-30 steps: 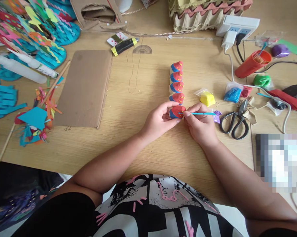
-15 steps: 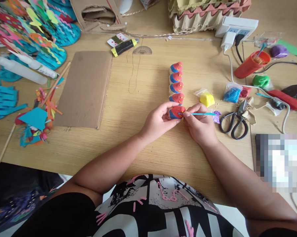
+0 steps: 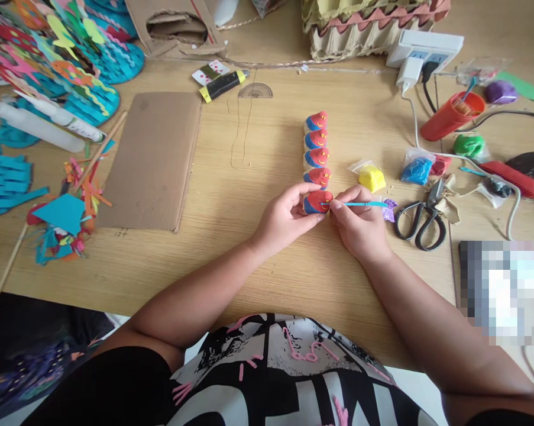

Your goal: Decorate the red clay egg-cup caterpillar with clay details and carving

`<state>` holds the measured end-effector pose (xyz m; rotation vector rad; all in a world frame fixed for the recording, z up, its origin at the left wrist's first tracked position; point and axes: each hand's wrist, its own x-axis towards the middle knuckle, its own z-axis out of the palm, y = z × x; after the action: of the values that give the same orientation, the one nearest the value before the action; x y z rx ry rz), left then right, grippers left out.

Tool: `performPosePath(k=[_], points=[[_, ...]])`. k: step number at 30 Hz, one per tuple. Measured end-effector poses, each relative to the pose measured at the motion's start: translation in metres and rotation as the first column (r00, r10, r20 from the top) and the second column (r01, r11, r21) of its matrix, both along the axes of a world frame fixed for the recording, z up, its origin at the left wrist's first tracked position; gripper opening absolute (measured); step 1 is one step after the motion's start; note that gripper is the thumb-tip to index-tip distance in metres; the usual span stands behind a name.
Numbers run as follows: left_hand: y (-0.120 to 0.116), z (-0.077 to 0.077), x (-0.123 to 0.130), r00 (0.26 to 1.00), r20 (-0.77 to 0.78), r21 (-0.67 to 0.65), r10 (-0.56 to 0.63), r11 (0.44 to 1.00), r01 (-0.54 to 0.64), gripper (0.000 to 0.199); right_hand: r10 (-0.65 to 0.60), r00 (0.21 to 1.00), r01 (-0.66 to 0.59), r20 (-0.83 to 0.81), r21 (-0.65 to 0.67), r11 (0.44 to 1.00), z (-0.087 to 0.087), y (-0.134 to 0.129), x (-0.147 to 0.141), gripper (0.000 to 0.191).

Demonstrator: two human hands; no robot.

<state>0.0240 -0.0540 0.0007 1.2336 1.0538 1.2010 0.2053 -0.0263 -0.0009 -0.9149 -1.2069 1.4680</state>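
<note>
A column of egg-carton cups [image 3: 317, 140] covered in red and blue clay stands on the table, with small yellow clay bits on the upper ones. My left hand [image 3: 288, 212] grips the nearest clay-covered cup [image 3: 313, 202] between thumb and fingers. In my right hand [image 3: 359, 222] is a thin blue clay modelling tool [image 3: 366, 205], pinched near its middle. Its narrow tip rests on the red part of that nearest cup. Yellow clay [image 3: 372, 177] in an opened bag lies just beyond my right hand, and a small purple packet [image 3: 388, 209] beside it.
Black-handled scissors [image 3: 421, 219] lie to the right, near bagged blue clay [image 3: 417, 170]. Behind them are an orange cup [image 3: 453, 115] and a power strip [image 3: 426, 47] with cables. A cardboard sheet [image 3: 149, 160], paper scraps [image 3: 67, 219] and glue bottles [image 3: 40, 124] occupy the left.
</note>
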Motion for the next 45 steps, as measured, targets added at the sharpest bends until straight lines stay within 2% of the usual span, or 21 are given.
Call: performPosePath(k=[13, 32, 38, 45], points=[[-0.0001, -0.001, 0.0005, 1.0, 0.002, 0.009, 0.006, 1.0, -0.006, 0.053, -0.015, 1.0, 0.014, -0.006, -0.024, 1.0, 0.0012, 0.0006, 0.0001, 0.045], [-0.0001, 0.0013, 0.0013, 0.999, 0.027, -0.004, 0.021, 1.0, -0.021, 0.053, -0.006, 1.0, 0.006, 0.015, 0.006, 1.0, -0.0032, -0.0005, 0.0001, 0.038], [0.0001, -0.0014, 0.0008, 1.0, 0.028, 0.01, 0.003, 1.0, -0.003, 0.052, -0.01, 1.0, 0.011, -0.021, 0.03, 0.999, -0.0023, -0.001, -0.0001, 0.035], [0.0003, -0.0035, 0.0006, 1.0, 0.018, 0.019, 0.005, 1.0, -0.005, 0.052, -0.023, 1.0, 0.023, 0.017, 0.033, 0.999, -0.005, -0.0009, 0.0009, 0.035]])
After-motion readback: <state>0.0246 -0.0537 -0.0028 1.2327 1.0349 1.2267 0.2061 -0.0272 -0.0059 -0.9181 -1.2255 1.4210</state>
